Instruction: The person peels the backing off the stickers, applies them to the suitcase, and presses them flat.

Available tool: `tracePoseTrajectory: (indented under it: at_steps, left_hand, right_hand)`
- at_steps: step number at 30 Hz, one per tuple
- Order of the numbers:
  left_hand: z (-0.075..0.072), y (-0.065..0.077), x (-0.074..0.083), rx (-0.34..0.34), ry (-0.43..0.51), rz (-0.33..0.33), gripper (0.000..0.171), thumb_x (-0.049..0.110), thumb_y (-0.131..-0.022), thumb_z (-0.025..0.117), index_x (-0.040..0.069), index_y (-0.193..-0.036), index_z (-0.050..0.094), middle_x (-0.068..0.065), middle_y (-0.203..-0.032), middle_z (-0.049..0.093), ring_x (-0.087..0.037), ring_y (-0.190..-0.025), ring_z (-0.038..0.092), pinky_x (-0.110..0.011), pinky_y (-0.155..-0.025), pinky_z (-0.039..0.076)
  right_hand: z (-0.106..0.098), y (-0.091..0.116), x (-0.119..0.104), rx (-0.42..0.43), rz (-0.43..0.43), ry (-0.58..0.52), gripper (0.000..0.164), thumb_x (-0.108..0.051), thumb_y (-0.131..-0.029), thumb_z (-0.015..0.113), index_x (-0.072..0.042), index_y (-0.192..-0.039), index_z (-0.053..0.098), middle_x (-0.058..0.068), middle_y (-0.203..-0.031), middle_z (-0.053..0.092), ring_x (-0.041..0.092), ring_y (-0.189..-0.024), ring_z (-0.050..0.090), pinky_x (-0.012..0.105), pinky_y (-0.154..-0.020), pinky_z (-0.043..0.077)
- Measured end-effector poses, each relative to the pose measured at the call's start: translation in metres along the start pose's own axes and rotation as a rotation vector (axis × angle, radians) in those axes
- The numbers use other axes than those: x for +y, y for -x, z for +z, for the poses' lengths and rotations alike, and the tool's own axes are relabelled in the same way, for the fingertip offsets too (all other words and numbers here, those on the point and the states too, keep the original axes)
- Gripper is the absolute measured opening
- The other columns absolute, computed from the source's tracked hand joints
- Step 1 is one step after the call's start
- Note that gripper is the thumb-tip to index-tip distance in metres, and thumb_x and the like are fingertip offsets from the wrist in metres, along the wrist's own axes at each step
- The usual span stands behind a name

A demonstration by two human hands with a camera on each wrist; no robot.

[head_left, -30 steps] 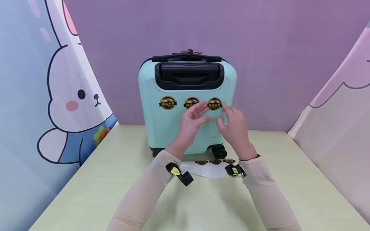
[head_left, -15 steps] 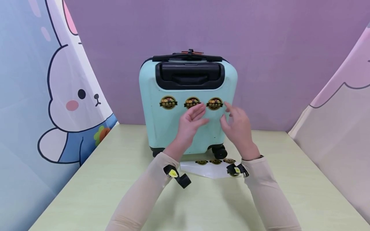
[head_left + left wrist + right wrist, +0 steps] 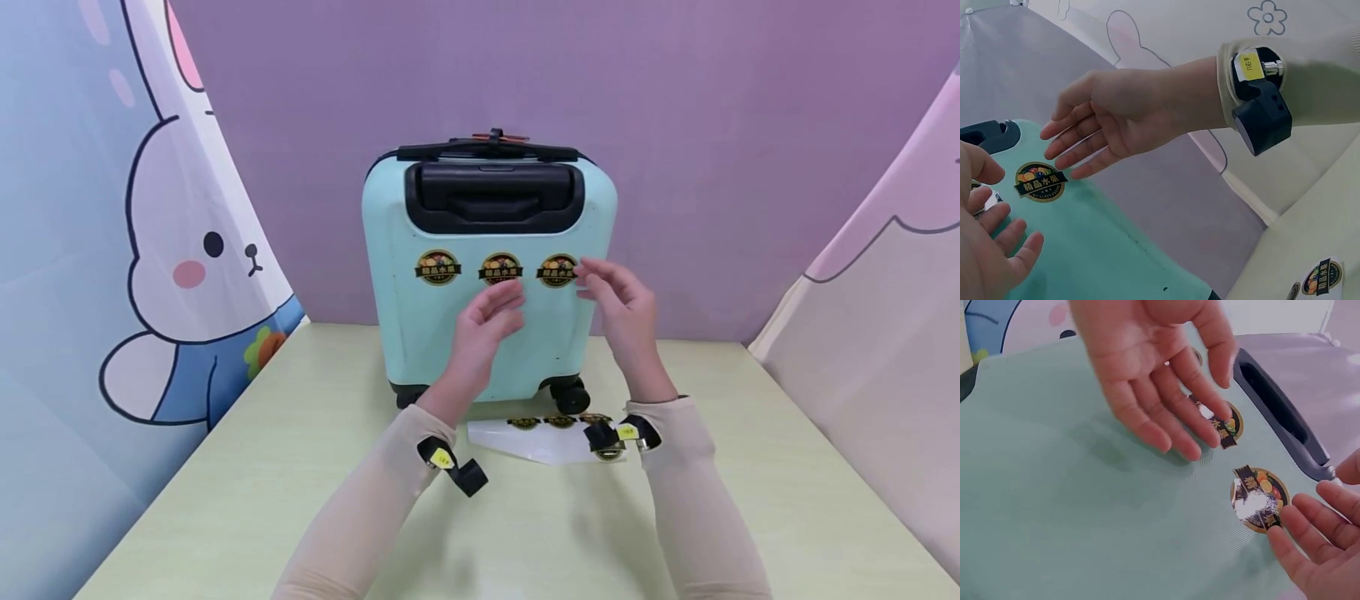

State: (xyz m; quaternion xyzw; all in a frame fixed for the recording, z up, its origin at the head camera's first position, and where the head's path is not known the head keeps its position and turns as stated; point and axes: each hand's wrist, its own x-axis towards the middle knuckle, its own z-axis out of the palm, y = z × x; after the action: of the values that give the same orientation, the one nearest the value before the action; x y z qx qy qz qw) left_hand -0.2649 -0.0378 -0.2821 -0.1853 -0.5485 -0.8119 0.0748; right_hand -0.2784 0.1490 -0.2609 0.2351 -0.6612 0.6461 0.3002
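Observation:
A mint-green suitcase (image 3: 420,333) stands upright with three round black-and-gold fruit stickers in a row: the left sticker (image 3: 438,268), the middle sticker (image 3: 501,267) and the right sticker (image 3: 555,271). My left hand (image 3: 480,329), fingers loosely bent and holding nothing, is just below the middle sticker and overlaps its lower edge in the head view. My right hand (image 3: 622,308) is beside the right sticker, its fingertips at that sticker's edge. The right wrist view shows the right hand (image 3: 1322,544) with relaxed fingers and nothing in them.
On the pale table (image 3: 262,500), in front of the suitcase, lies a white backing sheet (image 3: 525,444) bearing several more stickers. A black wheel (image 3: 572,397) shows at the suitcase's lower right. Behind stands a purple backdrop (image 3: 675,167), with printed cloth (image 3: 172,275) at the left.
My left hand has drawn slightly down and left, uncovering more of the middle sticker. The right hand has shifted right and turned, its fingers now bunched closer together. The suitcase stays put.

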Motion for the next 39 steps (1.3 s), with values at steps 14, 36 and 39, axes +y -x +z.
tracePoseTrajectory:
  at_steps: [14,36,39]
  left_hand:
    - [-0.014,-0.007,-0.003,0.047,0.027,-0.051,0.038,0.001,-0.099,0.053,0.000,-0.136,0.054,-0.015,-0.132,0.062,-0.027,-0.121,0.059,-0.041,-0.097,0.052]
    - [-0.018,-0.005,-0.004,0.056,0.032,-0.052,0.037,0.003,-0.098,0.053,-0.002,-0.135,0.055,-0.015,-0.129,0.064,-0.025,-0.118,0.061,-0.040,-0.095,0.053]
    - [-0.019,-0.005,-0.004,0.062,0.033,-0.052,0.037,0.003,-0.098,0.054,-0.002,-0.135,0.056,-0.015,-0.129,0.064,-0.025,-0.118,0.061,-0.041,-0.095,0.053]
  right_hand:
    - [0.014,-0.014,0.006,-0.043,-0.002,-0.220,0.034,-0.012,-0.103,0.053,0.016,-0.120,0.061,0.008,-0.105,0.072,0.022,-0.097,0.069,0.036,-0.093,0.055]
    - [0.019,-0.011,0.022,-0.235,0.070,-0.133,0.032,-0.010,-0.104,0.051,0.019,-0.114,0.062,0.004,-0.099,0.073,0.015,-0.087,0.072,0.032,-0.089,0.056]
    - [0.012,-0.013,0.024,-0.206,0.098,-0.196,0.033,-0.011,-0.104,0.052,0.018,-0.113,0.062,0.004,-0.095,0.074,0.016,-0.084,0.073,0.032,-0.086,0.057]
